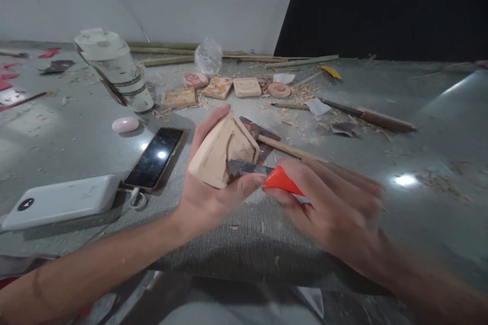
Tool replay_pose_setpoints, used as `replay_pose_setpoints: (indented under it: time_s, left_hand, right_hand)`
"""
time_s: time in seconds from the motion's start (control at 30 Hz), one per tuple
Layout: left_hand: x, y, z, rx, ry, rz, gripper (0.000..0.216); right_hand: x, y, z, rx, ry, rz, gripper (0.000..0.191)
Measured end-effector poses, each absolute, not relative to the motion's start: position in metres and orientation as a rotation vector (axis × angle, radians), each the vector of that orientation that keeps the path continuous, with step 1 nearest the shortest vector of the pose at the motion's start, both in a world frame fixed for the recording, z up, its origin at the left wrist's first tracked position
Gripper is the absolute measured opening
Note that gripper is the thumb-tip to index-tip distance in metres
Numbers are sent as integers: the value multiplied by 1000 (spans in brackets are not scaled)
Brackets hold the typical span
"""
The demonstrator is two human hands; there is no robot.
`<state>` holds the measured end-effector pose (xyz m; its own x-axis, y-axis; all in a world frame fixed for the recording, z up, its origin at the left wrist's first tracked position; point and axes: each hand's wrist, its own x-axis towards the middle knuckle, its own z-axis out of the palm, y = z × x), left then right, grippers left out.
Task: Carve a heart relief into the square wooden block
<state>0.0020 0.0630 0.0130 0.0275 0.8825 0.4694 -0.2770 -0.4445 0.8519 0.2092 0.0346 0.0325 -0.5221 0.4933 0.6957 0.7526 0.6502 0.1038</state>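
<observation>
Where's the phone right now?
In the head view, the phone lies on the table to the left, between the white power bank and the left hand.

Pale tan wooden block (213, 160), thick and angular, with smooth sides and blunt corners. On the upturned face, a dark, rough groove following the far right border and a curved cut line nearer the middle. Held tilted in the left hand (206, 208), raised above the desk (259, 249), beyond the middle of its near edge. Red-handled knife (251, 168) gripped in the right hand (331, 208), handle partly hidden by fingers. Grey blade pointing toward the desk's left edge, its end at the block's near right side, just beside a darker patch.
</observation>
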Motion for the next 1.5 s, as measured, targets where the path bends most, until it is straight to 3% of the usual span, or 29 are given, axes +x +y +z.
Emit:
replay_pose_setpoints:
  time_s: [0.43, 0.67, 0.93, 1.27, 1.5]
  left_hand:
    - [-2, 64, 10, 1393, 774, 1550, 81]
    - [1, 59, 11, 1378, 673, 1494, 67]
    - [1, 62, -12, 1351, 479, 1390, 84]
    - [-4, 67, 5, 1028, 316, 1137, 57]
    - [-10, 73, -1, 982, 237, 849, 74]
  right_hand:
    - [212, 41, 37, -953, -2252, -515, 20]
    - [215, 40, 42, -973, -2237, -577, 13]
    - [226, 55, 40, -1043, -2152, -498, 11]
    - [226, 58, 30, -1047, -2232, -444, 16]
    - [224, 57, 33, -1031, -2232, -426, 16]
